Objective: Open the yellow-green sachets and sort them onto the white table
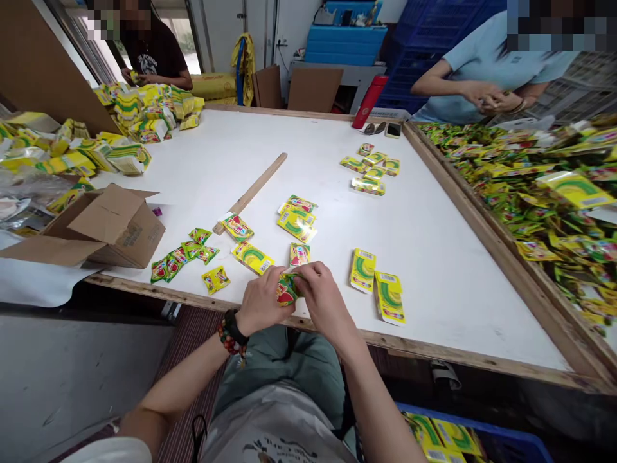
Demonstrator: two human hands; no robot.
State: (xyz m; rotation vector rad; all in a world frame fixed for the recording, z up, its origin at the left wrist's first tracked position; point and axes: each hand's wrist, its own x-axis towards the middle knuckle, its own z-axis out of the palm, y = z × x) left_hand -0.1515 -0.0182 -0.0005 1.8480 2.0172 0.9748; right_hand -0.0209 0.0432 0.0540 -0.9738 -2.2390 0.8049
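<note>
At the table's near edge, my left hand (264, 297) is closed round a small green and red box (286, 290) with a watermelon picture. My right hand (322, 297) pinches the top end of the same box. Just beyond my hands lies another watermelon-print box (299, 254). Left of it rest a flat yellow box (253, 258) and a green-red one (237, 227). Several small green sachets (179, 256) and a yellow sachet (216, 280) lie further left. Two yellow boxes (362, 270) are to the right of my hands.
A wooden strip (258, 186) lies on the white table (463, 257). An open cardboard carton (118, 225) stands left, before piled flat boxes (130, 157). Beyond the right wooden rail (486, 231) is a heap of sachets (525, 206). Two people stand across. A blue crate (518, 440) sits below.
</note>
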